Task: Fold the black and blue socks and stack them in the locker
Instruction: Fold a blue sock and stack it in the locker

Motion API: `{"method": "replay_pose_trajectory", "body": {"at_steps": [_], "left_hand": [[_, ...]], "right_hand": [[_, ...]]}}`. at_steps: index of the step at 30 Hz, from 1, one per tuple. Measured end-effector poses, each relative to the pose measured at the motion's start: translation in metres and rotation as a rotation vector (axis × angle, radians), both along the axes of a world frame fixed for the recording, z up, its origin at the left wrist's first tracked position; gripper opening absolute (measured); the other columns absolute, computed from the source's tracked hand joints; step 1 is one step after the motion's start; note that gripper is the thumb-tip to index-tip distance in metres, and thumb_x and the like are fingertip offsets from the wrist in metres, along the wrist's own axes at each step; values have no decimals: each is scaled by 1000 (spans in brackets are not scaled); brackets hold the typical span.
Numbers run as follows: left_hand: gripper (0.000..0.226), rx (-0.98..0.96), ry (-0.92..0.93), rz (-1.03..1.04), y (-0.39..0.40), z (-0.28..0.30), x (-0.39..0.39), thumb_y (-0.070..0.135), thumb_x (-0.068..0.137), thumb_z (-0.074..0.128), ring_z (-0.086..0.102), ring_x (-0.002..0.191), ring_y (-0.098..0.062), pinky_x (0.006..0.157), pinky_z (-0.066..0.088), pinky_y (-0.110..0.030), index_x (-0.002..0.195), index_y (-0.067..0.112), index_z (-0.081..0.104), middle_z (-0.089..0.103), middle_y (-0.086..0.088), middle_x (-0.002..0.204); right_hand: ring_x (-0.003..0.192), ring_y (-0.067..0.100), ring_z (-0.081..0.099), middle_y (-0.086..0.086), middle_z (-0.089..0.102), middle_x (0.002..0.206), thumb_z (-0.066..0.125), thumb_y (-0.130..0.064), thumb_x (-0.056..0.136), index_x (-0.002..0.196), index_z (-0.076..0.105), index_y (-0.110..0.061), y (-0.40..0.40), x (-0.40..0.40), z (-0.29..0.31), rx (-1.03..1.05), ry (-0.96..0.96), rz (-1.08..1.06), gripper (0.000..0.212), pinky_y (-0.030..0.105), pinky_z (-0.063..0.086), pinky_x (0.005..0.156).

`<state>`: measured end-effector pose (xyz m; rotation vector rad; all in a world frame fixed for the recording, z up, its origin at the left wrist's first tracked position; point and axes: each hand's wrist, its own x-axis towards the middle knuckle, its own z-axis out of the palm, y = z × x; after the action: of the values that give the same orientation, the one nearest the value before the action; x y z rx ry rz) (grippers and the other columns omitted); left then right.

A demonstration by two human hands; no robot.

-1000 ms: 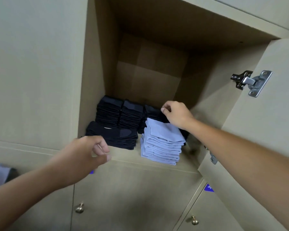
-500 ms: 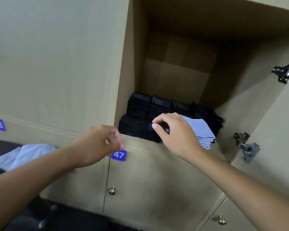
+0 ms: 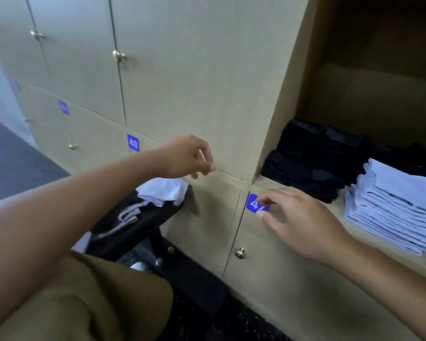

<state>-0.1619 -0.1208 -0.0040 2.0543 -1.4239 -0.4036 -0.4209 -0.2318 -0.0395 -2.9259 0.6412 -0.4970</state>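
both hands empty, fingers loosely curled; left hand (image 3: 187,157) near label 48 (image 3: 133,143); right hand (image 3: 298,217) over label 47 (image 3: 252,204); blue socks (image 3: 394,205) beside black socks (image 3: 312,161) in locker (image 3: 280,99)

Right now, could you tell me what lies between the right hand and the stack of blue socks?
In the head view, only the bare locker shelf edge lies between the right hand and the blue socks.

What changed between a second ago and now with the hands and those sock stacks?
The right hand left the top of the blue sock stack and drew back out of the locker, now empty in front of the 47 label. The view swung left, revealing loose pale socks lower down. The left hand stayed loosely curled and empty; the black sock stacks and the blue one look unmoved.
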Motion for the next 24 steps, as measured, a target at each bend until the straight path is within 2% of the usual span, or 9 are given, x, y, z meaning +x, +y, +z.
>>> {"method": "replay_pose_trajectory", "body": {"at_steps": [4,8,12,16,20,23,24], "left_hand": [[17,37,-50,99,16,-8,23,29,92,74,73,78,-18,79,53,-29,97,13,70,74,1,87],[17,63,-121,209,25,-25,50,32,87,77,69,98,-20,94,55,-43,92,16,72,74,1,99],[17,159,-157,236,26,-40,65,28,86,78,67,102,-23,97,54,-47,92,14,71,74,-1,102],[17,263,-233,225,20,-50,68,28,85,76,65,102,-22,95,54,-41,96,17,70,71,0,107],[29,425,-365,148,15,-56,58,27,85,71,61,105,-22,86,48,-29,114,21,69,65,5,115],[34,489,-410,81,14,-66,55,24,81,75,63,94,-19,73,46,-25,115,23,69,68,3,114],[36,494,-407,65,13,-69,57,23,79,77,62,92,-19,73,47,-25,114,24,69,67,3,114]], "right_hand": [[111,4,54,-22,61,113,56,-46,97,120,61,-37,4,18,1,67,24,17,24,33,48,91],[102,4,56,-23,59,109,59,-45,97,120,61,-37,4,33,2,116,38,43,25,34,51,89],[105,7,58,-22,61,112,59,-45,96,120,62,-37,6,44,3,136,41,54,25,38,52,90],[104,8,59,-20,62,113,58,-45,97,119,62,-37,7,51,3,155,49,60,24,38,52,90],[104,9,59,-18,63,113,58,-46,97,119,61,-37,9,55,1,172,83,51,24,37,52,91],[104,9,59,-18,62,114,57,-46,97,119,61,-37,8,55,-2,174,111,47,24,37,52,90],[103,8,59,-17,62,114,57,-46,97,119,61,-37,8,54,-3,174,119,45,24,36,52,90]]}}
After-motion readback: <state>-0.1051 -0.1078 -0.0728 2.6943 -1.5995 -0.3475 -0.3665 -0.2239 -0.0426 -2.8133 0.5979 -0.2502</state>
